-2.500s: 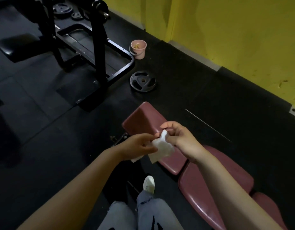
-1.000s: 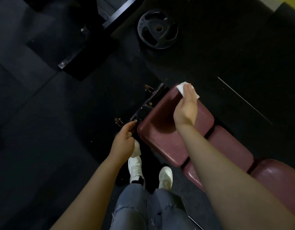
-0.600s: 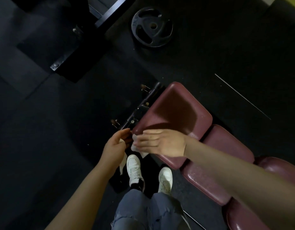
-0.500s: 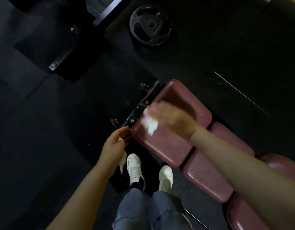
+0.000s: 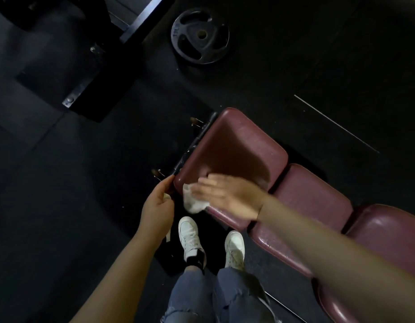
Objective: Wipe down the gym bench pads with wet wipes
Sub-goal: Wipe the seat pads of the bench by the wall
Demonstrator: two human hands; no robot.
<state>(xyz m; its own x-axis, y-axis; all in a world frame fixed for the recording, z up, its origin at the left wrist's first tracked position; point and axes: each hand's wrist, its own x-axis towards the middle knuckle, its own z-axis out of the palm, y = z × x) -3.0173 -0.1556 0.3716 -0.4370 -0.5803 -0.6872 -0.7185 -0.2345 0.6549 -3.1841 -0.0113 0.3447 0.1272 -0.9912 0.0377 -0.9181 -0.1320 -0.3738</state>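
Observation:
A maroon bench runs from the centre to the lower right as three pads: an end pad (image 5: 234,150), a middle pad (image 5: 304,206) and a third pad (image 5: 383,238). My right hand (image 5: 225,194) lies flat with straight fingers on the near corner of the end pad and presses a crumpled white wet wipe (image 5: 192,201) against it. Just left of that corner, my left hand (image 5: 157,206) has its fingers curled round a second white wipe (image 5: 167,215), of which only slivers show.
A black weight plate (image 5: 200,34) lies on the dark rubber floor beyond the bench. A black rack base (image 5: 89,89) with a bolted foot fills the upper left. My white shoes (image 5: 190,238) stand beside the bench's near edge.
My right hand has swept the wipe from the middle of the end pad back to its near left corner. My left hand has stayed beside the corner.

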